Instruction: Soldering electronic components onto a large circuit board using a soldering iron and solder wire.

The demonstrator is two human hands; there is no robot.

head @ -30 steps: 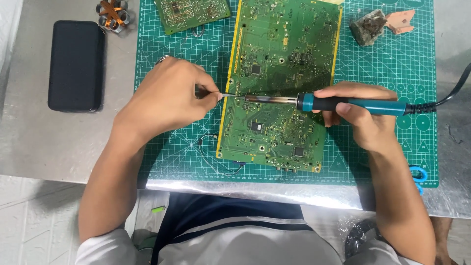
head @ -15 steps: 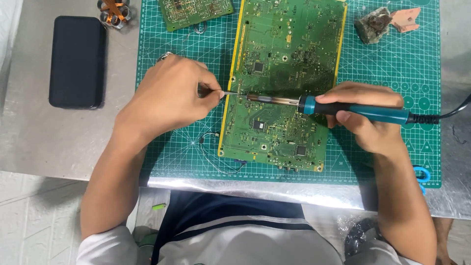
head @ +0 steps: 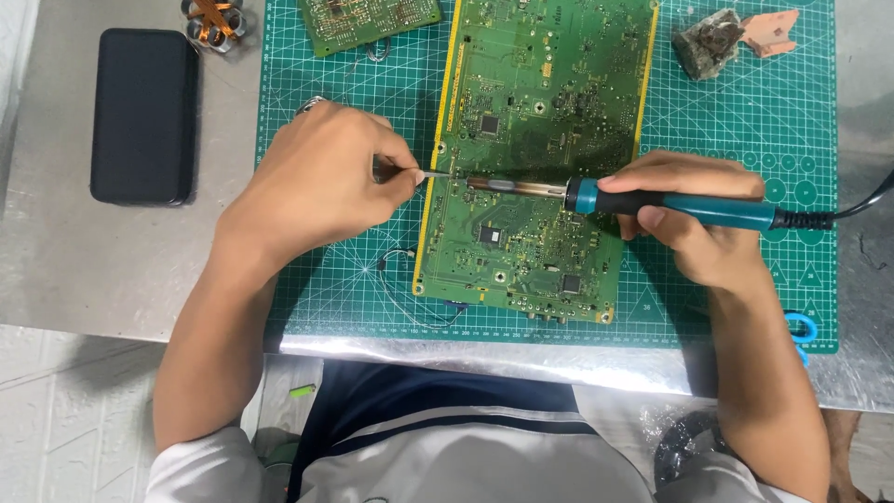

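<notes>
My right hand [head: 708, 219] closed around teal-handled soldering iron [head: 652, 200], metal tip lying across large green circuit board [head: 535, 158], pointing left toward board's yellow left edge. My left hand [head: 321, 186] pinched shut on thin silvery wire [head: 430, 173], its end meeting iron tip at that edge. Board lies flat on green gridded cutting mat [head: 736, 121], mat on grey metal table [head: 102, 261]. Smaller green circuit board [head: 368, 17] at mat's top left. Black rectangular case [head: 144, 116] on table, well left of my left hand. Copper-wound coil [head: 214, 19] above case.
</notes>
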